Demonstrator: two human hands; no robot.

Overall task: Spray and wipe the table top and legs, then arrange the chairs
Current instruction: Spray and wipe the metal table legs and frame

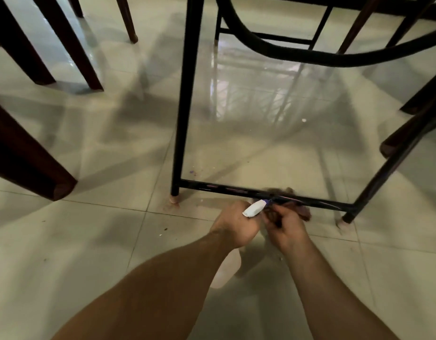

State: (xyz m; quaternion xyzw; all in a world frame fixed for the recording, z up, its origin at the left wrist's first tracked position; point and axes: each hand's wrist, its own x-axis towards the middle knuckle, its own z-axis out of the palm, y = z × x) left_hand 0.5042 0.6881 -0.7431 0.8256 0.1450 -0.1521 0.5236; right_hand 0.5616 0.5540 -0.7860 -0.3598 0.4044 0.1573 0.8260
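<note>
Both low at the crossbar (pixel 212 189): left hand (pixel 234 225) around sprayer (pixel 254 209), right hand (pixel 286 225) perhaps around cloth (pixel 305 212).

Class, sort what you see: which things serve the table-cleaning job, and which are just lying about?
In use: white spray bottle in left hand; dark brown cloth in right hand; black metal table crossbar.
Lying about: purple specks; white crumb, both on pale floor tiles.

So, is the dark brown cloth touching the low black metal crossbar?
Touching. Head view: the dark brown cloth lies over the black metal crossbar, right hand gripping it.
</note>
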